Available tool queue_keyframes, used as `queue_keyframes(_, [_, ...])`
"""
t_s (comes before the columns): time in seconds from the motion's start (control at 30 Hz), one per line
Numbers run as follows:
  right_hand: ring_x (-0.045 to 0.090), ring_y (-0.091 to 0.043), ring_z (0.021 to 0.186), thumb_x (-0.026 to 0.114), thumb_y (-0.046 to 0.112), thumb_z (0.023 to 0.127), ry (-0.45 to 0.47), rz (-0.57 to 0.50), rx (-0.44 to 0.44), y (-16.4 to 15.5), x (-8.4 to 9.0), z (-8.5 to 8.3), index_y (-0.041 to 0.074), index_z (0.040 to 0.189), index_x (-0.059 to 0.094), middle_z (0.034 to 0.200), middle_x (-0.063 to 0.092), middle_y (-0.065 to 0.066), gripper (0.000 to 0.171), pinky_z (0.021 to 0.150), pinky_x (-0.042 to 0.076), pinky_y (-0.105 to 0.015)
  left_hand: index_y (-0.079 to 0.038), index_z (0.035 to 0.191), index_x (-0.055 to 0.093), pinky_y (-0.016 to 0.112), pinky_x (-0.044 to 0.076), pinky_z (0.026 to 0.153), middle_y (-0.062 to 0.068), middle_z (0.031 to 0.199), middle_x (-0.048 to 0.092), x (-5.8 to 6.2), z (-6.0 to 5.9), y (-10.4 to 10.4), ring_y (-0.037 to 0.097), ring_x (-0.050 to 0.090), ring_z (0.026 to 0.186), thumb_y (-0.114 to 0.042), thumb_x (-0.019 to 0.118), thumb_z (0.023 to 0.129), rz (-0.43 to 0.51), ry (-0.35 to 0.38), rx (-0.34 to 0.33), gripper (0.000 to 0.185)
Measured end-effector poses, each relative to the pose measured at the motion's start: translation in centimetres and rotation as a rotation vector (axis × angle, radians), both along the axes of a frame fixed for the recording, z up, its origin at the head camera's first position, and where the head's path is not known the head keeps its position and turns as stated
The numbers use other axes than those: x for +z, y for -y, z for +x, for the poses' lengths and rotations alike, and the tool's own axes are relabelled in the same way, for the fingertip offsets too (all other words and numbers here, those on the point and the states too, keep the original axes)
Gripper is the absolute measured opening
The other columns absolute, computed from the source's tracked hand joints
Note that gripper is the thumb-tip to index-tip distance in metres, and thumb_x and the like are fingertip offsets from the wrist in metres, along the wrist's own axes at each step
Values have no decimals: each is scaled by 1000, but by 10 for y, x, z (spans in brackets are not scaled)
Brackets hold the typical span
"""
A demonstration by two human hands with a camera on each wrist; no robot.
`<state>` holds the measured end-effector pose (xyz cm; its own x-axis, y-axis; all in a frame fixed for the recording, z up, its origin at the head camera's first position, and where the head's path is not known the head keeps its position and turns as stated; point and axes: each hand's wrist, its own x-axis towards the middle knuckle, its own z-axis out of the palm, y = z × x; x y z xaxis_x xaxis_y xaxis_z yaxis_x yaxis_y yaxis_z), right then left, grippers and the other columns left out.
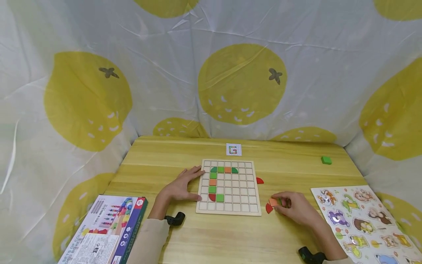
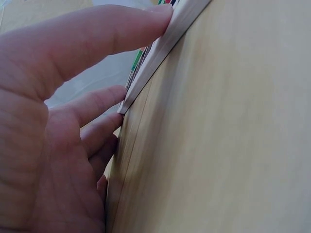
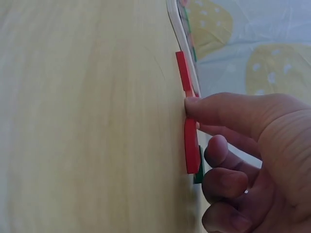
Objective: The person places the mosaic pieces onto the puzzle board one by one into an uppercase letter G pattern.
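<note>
A wooden grid board point(image 1: 244, 187) lies mid-table, with green, orange and red blocks set in several of its squares. My left hand point(image 1: 180, 185) rests at the board's left edge, thumb and fingertips touching it, fingers fairly straight. To the right of the board, my right hand point(image 1: 296, 207) pinches an orange square block point(image 1: 273, 202) between thumb and forefinger. Beside that block lie a red quarter-round block point(image 1: 269, 208) and a green block point(image 1: 279, 201), partly hidden by the fingers. In the right wrist view, a red block point(image 3: 192, 145) sits just below the thumb.
A small pattern card point(image 1: 233, 149) lies behind the board. Another red block point(image 1: 260, 180) sits by its right edge. A green block point(image 1: 326, 160) is at the back right. An animal puzzle sheet point(image 1: 359, 216) lies right, a toy box point(image 1: 105, 227) left.
</note>
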<state>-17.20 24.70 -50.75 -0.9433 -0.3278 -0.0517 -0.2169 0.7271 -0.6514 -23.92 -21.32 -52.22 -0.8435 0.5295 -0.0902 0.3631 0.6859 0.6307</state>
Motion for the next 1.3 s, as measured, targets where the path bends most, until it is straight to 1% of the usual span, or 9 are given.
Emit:
queue_keyframes(0.2, [45,-4,60,81,20,89,9,3,-29,0,-3,-1,14,115,79,74,56,7,27,55,38,-21,-25,161,38,60,6,129,1,174,18,0,0,-1,38,11,161,-45,85,76,1,-1,5,100])
queue_keyframes(0.43, [45,-5,60,81,22,89,20,1,-36,0,-4,-3,16,111,79,72,55,6,23,55,38,-22,-24,162,37,60,6,129,1,174,18,0,1,0,38,10,161,-45,85,76,3,7,3,100])
queue_keyframes(0.73, [45,-7,62,81,25,90,32,-23,-48,5,1,-8,11,114,77,73,54,4,29,54,37,-22,-24,162,37,62,7,129,2,174,18,1,1,0,40,9,160,-46,85,76,4,5,5,100])
queue_keyframes(0.97, [43,-7,59,82,27,89,19,-44,-56,9,4,-12,12,114,77,72,54,3,30,52,36,-23,-27,162,37,65,8,127,2,174,18,1,2,0,43,7,160,-47,85,76,9,14,13,100])
queue_keyframes(1.07, [45,-8,62,83,27,88,-1,-47,-50,13,5,-14,14,113,77,76,55,3,28,53,38,-23,-27,162,37,65,9,127,2,173,19,0,2,0,43,8,160,-47,85,76,12,12,15,100])
queue_keyframes(1.17, [47,-9,64,84,25,88,-44,-55,-36,19,7,-16,17,110,78,81,57,4,24,55,41,-23,-26,162,37,63,8,128,2,173,19,0,3,0,42,8,160,-47,85,76,11,5,10,100])
queue_keyframes(1.3, [48,-8,63,83,22,88,-93,-68,-7,28,10,-20,15,109,78,88,59,5,23,55,44,-23,-24,162,38,61,7,129,3,173,19,-1,2,0,41,9,160,-48,85,77,12,-8,-1,100])
